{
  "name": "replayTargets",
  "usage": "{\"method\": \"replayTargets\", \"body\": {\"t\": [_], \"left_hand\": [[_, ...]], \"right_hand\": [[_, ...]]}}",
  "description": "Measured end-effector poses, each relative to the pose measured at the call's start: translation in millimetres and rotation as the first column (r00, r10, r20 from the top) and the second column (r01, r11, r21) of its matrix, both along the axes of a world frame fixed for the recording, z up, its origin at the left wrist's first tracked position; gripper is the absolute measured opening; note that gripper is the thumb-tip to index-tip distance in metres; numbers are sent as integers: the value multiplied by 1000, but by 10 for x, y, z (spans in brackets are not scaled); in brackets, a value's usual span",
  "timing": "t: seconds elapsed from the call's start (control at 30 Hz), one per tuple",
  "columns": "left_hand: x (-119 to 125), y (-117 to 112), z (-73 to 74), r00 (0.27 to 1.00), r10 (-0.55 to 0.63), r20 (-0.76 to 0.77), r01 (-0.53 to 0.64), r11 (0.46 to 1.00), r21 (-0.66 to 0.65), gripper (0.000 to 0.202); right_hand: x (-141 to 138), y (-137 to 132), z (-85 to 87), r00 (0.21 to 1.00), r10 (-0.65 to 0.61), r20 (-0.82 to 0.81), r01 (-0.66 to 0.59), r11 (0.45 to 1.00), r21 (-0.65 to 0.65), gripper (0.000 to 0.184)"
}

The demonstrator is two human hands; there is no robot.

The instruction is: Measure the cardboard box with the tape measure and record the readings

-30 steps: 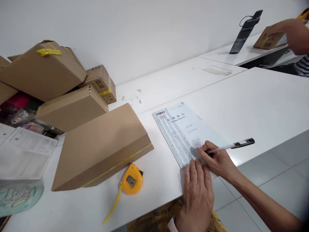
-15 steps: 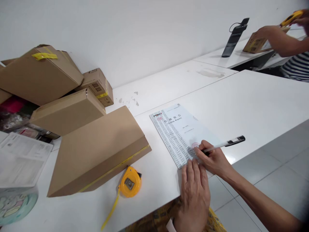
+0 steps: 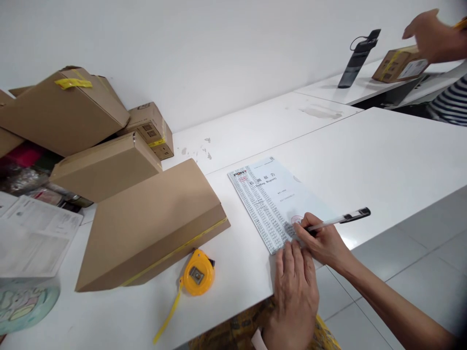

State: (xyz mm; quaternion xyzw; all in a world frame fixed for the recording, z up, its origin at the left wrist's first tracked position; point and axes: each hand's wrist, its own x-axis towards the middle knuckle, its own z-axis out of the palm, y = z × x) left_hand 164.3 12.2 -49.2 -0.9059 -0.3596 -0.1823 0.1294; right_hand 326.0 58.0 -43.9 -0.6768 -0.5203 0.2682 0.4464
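A pale blue printed testing report (image 3: 277, 194) lies on the white table near its front edge. My right hand (image 3: 324, 245) grips a pen (image 3: 341, 219) with a black cap on its upper end; its writing tip is hidden by my fingers, low on the report. My left hand (image 3: 295, 287) lies flat, its fingertips on the report's lower edge, close beside my right hand. To the left, an orange tape measure (image 3: 199, 273) rests on the table with some yellow tape pulled out. Behind it stands a closed brown cardboard box (image 3: 153, 223), touched by neither hand.
More cardboard boxes (image 3: 73, 112) are piled at the left by the wall, above printed sheets (image 3: 40, 233) and plastic-wrapped items. A dark bottle (image 3: 355, 61) stands at the back right. Beside it, a co-worker's hand (image 3: 432, 36) is over a small box (image 3: 399, 65).
The co-worker's hand has lifted off the small box, and the yellow tool has moved right, mostly out of view. My hands, the pen and the report stay nearly the same; the view shifts slightly.
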Motion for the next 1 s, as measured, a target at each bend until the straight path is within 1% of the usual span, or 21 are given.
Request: {"method": "replayTargets", "body": {"t": [0.1, 0.3, 0.53, 0.8, 1.0], "left_hand": [[3, -5, -4, 1000, 7, -13, -7, 1000, 1, 52], [12, 3, -33, 1000, 13, 5, -13, 1000, 18, 50], [4, 4, 7, 1000, 6, -11, -6, 1000, -9, 50], [-6, 6, 22, 1000, 3, -14, -3, 1000, -17, 52], [-5, 2, 33, 1000, 5, 1, -5, 1000, -6, 49]], "right_hand": [[-3, -7, 18, 1000, -8, 0, 8, 1000, -4, 38], [-12, -8, 30, 1000, -15, -14, 15, 1000, -4, 38], [-4, -19, 44, 1000, 5, -26, -6, 999, -46, 38], [-18, -12, 56, 999, -17, -31, 17, 1000, -17, 39], [-18, -20, 57, 998, -50, -26, 51, 999, 6, 40]]}}
